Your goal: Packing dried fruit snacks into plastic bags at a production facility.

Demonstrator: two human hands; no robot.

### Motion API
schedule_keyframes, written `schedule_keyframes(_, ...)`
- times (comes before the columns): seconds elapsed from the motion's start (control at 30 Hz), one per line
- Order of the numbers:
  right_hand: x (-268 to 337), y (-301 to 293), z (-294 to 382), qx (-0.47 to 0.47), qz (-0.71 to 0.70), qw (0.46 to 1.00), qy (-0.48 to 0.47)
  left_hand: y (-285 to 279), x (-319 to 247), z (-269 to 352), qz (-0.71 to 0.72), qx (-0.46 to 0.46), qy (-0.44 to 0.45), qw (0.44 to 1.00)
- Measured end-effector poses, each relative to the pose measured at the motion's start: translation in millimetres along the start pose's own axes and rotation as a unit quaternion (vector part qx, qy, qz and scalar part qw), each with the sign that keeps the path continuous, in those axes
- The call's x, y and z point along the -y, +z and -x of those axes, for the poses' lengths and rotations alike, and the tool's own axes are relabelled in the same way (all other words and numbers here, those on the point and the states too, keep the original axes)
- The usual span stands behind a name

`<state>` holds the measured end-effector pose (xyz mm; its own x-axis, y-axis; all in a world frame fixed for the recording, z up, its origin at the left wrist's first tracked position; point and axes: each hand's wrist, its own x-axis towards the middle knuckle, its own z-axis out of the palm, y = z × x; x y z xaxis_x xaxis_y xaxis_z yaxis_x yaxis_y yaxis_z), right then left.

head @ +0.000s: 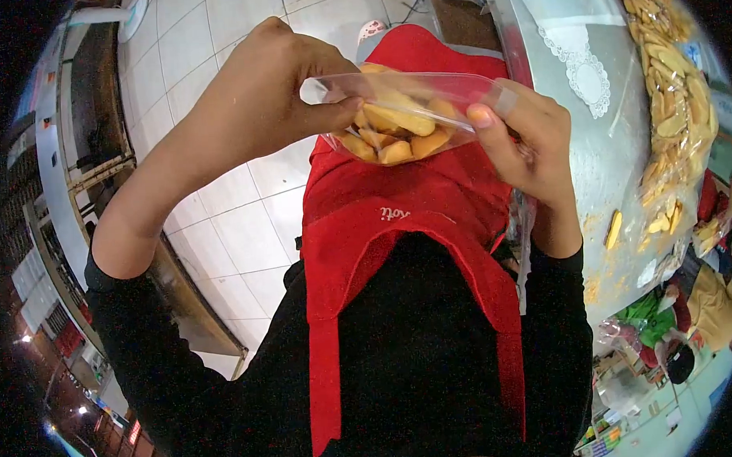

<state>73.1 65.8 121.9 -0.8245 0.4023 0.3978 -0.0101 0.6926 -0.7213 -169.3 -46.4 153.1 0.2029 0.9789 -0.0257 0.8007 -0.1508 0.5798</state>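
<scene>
A clear plastic bag (458,86) is held up over my lap, its top edge stretched between both hands. Inside lie several thick golden-yellow food pieces (392,122), possibly cut snacks. My left hand (297,89) pinches the bag's left end between thumb and fingers. At the other end, my right hand (529,138) grips the top edge, thumb in front and fingers behind. A whitish strip (505,101) shows on the bag by the right fingers. Whether the bag's mouth is sealed cannot be told. Below it is a red apron (395,191).
To the right stands a metal-topped table (611,159) with a long heap of yellow slices (669,85) in clear plastic. One loose slice (614,229) and crumbs lie nearer. A lace-patterned white piece (587,79) sits farther along. White floor tiles (239,239) show to the left.
</scene>
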Motion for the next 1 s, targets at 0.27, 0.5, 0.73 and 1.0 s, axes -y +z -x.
schedule_keyframes(0.27, -2.6, -7.6, 10.7, -0.028, 0.003, 0.998, 0.051, -6.1, 18.9, 11.0, -0.024, -0.011, -0.074, 0.997)
schedule_keyframes(0.5, -19.0, -14.5, 28.2, 0.008, -0.023, 0.999, 0.035, 5.1, 34.8, 13.1, 0.048, -0.058, -0.132, 0.988)
schedule_keyframes(0.73, -16.1, -31.6, 34.2, 0.032, -0.052, 0.988, 0.143, 10.0, 35.0, 10.9, 0.239, 0.017, -0.117, 0.964)
schedule_keyframes(1.0, -27.4, -32.4, 47.1, 0.018, -0.095, 0.978, 0.183, 12.6, 25.1, -0.6, 0.193, 0.016, -0.076, 0.978)
